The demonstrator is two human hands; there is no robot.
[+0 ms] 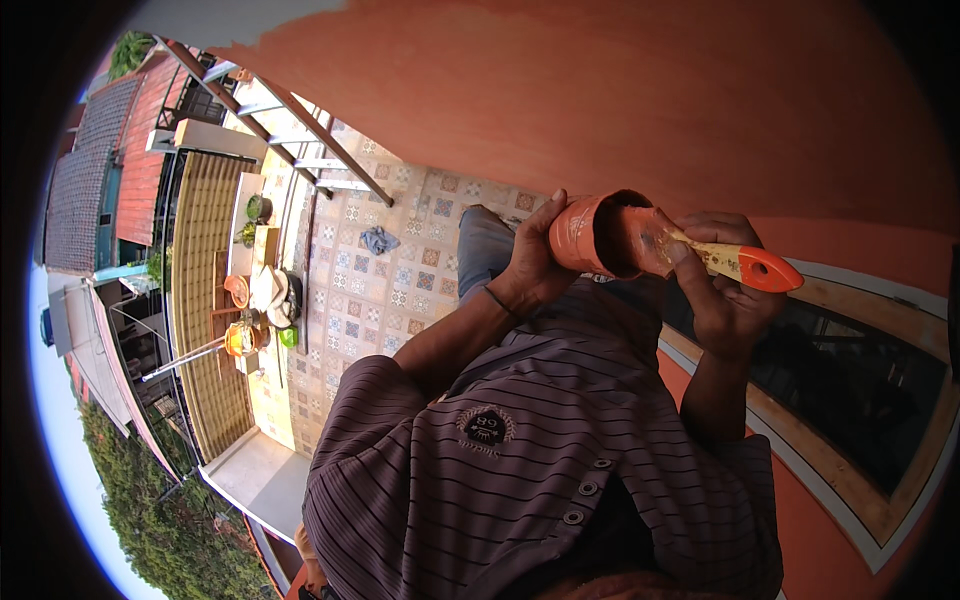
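Note:
My left hand [538, 250] is wrapped round the side of a small orange paint pot [575, 235], tilted with its mouth toward my right hand. Dried and wet orange paint coats the pot's rim and inside. In my right hand [715, 290] is a paintbrush with a yellow and orange handle [735, 262], gripped between thumb and fingers. The brush's paint-covered head [648, 240] lies at the mouth of the pot, partly inside it. How much paint the pot contains cannot be made out.
An orange-painted wall [640, 100] rises in front, with a pale patch [265, 22] at its upper left. A ladder [300, 140] stands on the patterned tile floor [350, 300]. Near it lies a blue cloth [379, 240]. Buckets [240, 338] stand farther left; a wood-framed window [850, 370] is at right.

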